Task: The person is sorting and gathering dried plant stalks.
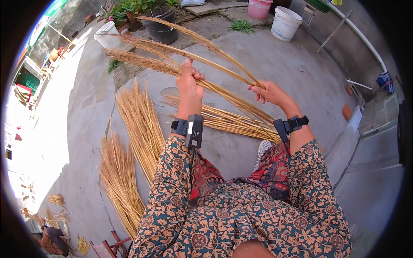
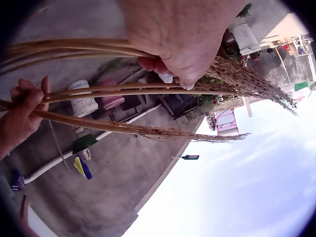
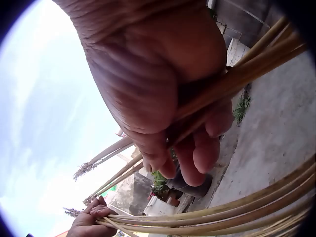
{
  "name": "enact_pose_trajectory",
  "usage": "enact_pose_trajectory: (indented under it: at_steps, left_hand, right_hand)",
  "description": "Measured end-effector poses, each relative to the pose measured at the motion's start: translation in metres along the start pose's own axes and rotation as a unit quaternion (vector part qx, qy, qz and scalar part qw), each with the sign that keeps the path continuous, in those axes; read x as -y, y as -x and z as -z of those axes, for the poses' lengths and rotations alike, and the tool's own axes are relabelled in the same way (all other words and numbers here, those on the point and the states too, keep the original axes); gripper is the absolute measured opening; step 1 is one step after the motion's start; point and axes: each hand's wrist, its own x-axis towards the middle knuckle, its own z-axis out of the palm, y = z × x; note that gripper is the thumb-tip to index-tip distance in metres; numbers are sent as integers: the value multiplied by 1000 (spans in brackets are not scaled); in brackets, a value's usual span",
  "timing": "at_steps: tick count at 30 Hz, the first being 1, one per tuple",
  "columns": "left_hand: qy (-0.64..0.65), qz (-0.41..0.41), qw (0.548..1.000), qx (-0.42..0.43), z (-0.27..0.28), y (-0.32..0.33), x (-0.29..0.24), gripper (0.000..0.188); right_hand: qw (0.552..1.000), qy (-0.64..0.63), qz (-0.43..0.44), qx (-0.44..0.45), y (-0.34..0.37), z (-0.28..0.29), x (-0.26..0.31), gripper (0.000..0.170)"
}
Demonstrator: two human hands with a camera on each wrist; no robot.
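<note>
My left hand (image 1: 189, 88) grips a bundle of dry straw-coloured stalks (image 1: 144, 62) with brown, feathery seed heads, its thumb pointing up along them. The stems run from that fist down toward my lap. To the right, my right hand (image 1: 275, 95) pinches a few more stalks (image 1: 211, 45) near their lower part. These arch up and leftward above the left hand's bundle. Seen from the left wrist, the right hand (image 2: 22, 116) has the separate stalks (image 2: 113, 126) between thumb and fingers. In the right wrist view the stems (image 3: 242, 81) pass through my palm under curled fingers.
On the concrete floor lie two large piles of stalks (image 1: 140, 120) (image 1: 120, 176) at left, and another pile (image 1: 228, 120) beneath my hands. Buckets, including a black one (image 1: 161, 30) and a white one (image 1: 286, 23), stand ahead. A grey wall (image 1: 365, 47) runs along the right.
</note>
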Motion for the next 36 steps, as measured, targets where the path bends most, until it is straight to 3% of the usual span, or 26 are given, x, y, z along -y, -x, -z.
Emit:
enact_pose_trajectory:
  at_steps: [6, 14, 17, 20, 23, 26, 32, 36]
  left_hand:
    - [24, -8, 998, -61, 10, -5, 0, 28]
    - [34, -5, 999, -29, 4, -3, -2, 19]
    - [5, -10, 1000, -28, 8, -5, -1, 17]
    - [6, -17, 999, -40, 9, -4, -2, 18]
    - [15, -28, 997, -68, 5, 2, -7, 19]
    - [16, -44, 995, -86, 10, -1, -6, 21]
    - [5, -40, 995, -87, 13, -6, -9, 21]
    - [-17, -11, 997, -74, 13, -6, -14, 17]
  right_hand:
    - [999, -34, -11, 29, 5, 4, -6, 33]
    - [995, -36, -50, 80, 8, 3, -2, 34]
    - [995, -25, -74, 61, 12, 1, 3, 37]
    - [994, -105, -31, -1, 0, 4, -28, 33]
    - [994, 6, 42, -105, -7, 12, -42, 31]
    - [996, 63, -22, -53, 5, 20, -27, 30]
    - [995, 96, 22, -34, 12, 19, -25, 27]
    - [988, 145, 1, -53, 19, 21, -18, 30]
